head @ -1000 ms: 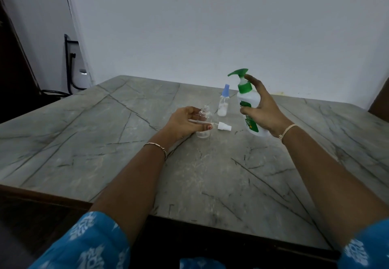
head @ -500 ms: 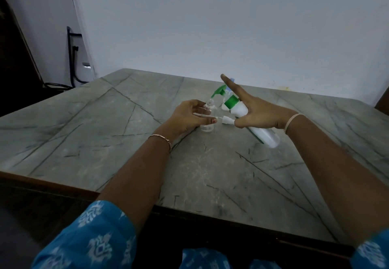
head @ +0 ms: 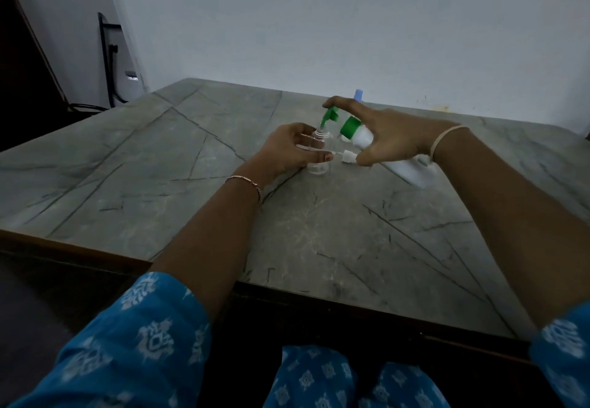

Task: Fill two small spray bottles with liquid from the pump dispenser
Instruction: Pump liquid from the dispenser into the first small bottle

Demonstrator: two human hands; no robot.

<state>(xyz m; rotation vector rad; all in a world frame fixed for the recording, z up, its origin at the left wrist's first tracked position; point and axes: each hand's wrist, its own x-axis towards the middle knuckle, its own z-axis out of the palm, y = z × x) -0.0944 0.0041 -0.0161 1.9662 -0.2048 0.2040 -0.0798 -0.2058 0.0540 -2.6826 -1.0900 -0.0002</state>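
Note:
A small clear spray bottle (head: 319,152) stands uncapped on the grey stone table (head: 159,158). My left hand (head: 287,149) grips it, and its white spray head with tube (head: 343,156) is held sideways under my thumb. My right hand (head: 392,139) holds the white pump dispenser (head: 364,134) tilted to the left. The green nozzle (head: 329,117) points down at the open neck, and my forefinger lies on top of the pump head. A second small bottle with a blue cap (head: 359,94) stands behind my right hand, mostly hidden.
The table's dark wooden front edge (head: 319,299) runs just ahead of my lap. A black frame with cables (head: 110,56) stands by the wall at the far left. A pale wall rises behind the table.
The dispenser was lifted from upright and tipped left, and its nozzle now sits over the clear bottle's neck. My forefinger has come down onto the pump head. My left hand stayed in place.

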